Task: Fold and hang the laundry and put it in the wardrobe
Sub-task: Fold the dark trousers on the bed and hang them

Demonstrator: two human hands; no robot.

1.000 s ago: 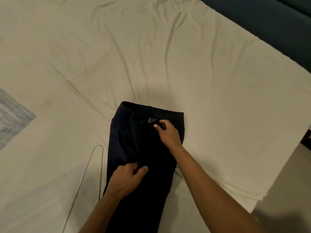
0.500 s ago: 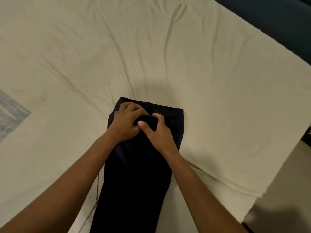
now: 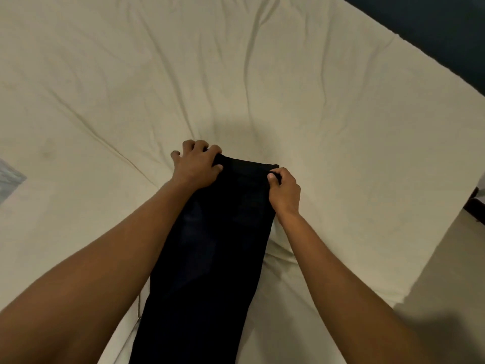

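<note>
Dark navy trousers [image 3: 210, 245] lie lengthwise on the cream bedsheet [image 3: 183, 74], waistband at the far end. My left hand [image 3: 195, 166] grips the waistband's left corner, fingers curled over its edge. My right hand [image 3: 284, 191] pinches the waistband's right corner between thumb and fingers. A short piece of a thin wire hanger [image 3: 138, 307] shows beside the trousers' left edge, mostly hidden under my left forearm.
The bed's right edge runs diagonally, with pale floor [image 3: 446, 285] beyond it. A dark blue surface [image 3: 433, 30] fills the top right corner. A grey patterned cloth [image 3: 9, 177] peeks in at the left edge.
Both hands moved from the middle of the waistband out to its two corners. The waistband now lies flat and closed.
</note>
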